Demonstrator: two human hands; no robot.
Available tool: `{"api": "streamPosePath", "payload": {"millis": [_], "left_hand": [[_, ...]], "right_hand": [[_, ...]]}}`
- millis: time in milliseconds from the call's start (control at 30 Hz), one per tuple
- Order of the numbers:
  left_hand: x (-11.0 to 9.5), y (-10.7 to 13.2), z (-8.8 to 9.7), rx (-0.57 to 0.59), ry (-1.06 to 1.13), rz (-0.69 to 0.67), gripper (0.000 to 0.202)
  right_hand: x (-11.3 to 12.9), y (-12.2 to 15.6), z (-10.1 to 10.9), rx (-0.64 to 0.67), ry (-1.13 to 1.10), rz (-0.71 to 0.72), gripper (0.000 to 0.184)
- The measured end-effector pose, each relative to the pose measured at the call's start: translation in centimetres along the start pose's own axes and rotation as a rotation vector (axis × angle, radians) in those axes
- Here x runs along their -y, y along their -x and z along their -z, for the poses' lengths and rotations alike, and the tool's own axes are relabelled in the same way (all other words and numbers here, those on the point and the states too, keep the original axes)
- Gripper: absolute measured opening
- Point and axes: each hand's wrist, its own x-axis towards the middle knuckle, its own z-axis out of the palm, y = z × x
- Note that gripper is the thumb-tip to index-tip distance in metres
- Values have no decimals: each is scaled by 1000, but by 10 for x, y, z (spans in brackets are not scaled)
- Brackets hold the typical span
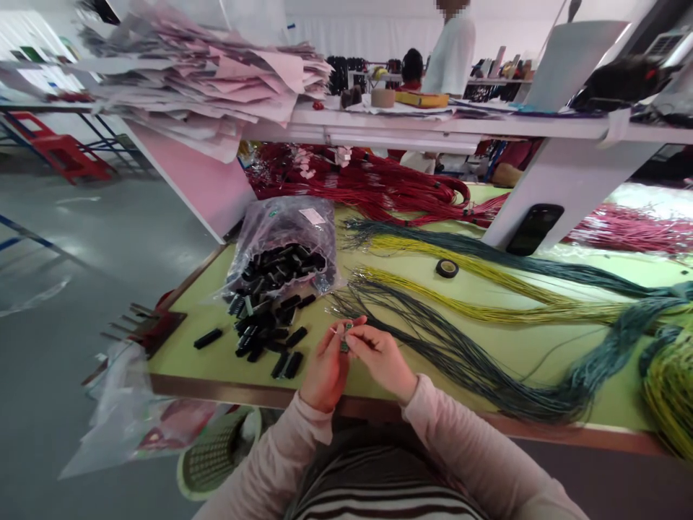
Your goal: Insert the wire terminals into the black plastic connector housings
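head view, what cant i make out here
All in the head view:
Green piece: details too small, partly covered by the left hand and right hand.
Label on the plastic bag: print too small to read.
Wire coil: cut off by the frame's right edge.
Basket: partly behind the left sleeve.

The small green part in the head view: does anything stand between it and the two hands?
Nothing visible does: the left hand and right hand both hold the small green part. The black pieces lie to the left, and the dark wires beyond and to the right.
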Motion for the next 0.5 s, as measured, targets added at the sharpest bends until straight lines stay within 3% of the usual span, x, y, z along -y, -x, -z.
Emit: {"api": "streamPosePath", "payload": {"millis": [167, 367, 500], "left_hand": [[1, 3, 11, -32, -338, -91, 35], [-18, 6, 16, 115, -149, 154, 28], [-27, 8, 17, 134, -84, 248, 28]], "right_hand": [[1, 2, 0, 0, -205, -105, 29], [1, 0, 6, -21, -529, -288, 35], [3, 3, 15, -37, -479, -262, 35]]}}
